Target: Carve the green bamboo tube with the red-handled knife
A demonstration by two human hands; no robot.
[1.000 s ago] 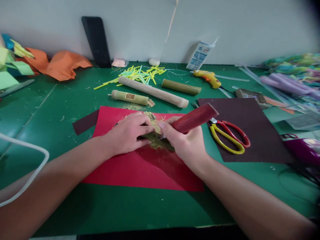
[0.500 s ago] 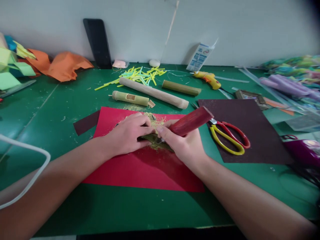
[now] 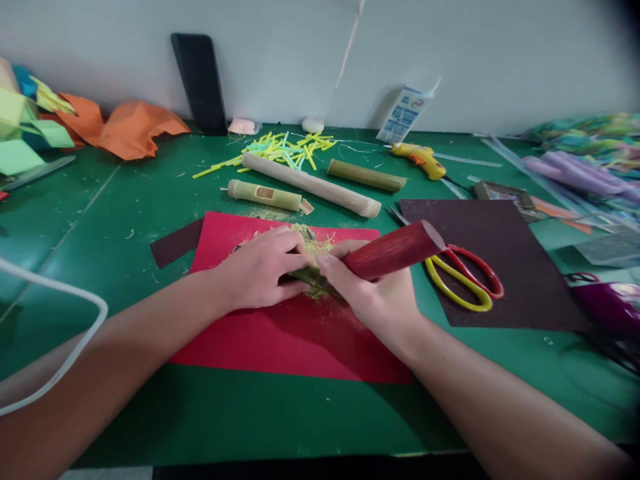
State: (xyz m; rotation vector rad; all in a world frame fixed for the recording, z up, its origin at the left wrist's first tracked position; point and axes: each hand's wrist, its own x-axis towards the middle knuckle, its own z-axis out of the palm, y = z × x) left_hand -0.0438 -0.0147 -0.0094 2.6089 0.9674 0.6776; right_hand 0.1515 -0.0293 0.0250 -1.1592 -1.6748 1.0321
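Dark-green bamboo piece [image 3: 304,274]: on the red rectangular paper sheet [image 3: 280,340], among pale shavings [image 3: 316,244]
Left hand [image 3: 265,268]: fingers closed on the bamboo
Right hand [image 3: 380,297]: wrapped round red cylindrical wooden handle [image 3: 395,251]

left hand [image 3: 265,267]: palm down, fingers [image 3: 294,261] curled | right hand [image 3: 377,293]: gripping, thumb [image 3: 336,272] extended | forearms [image 3: 155,327] angled inward

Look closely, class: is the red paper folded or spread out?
Spread out. The red paper lies flat on the table beneath the left hand and right hand, with no fold showing.
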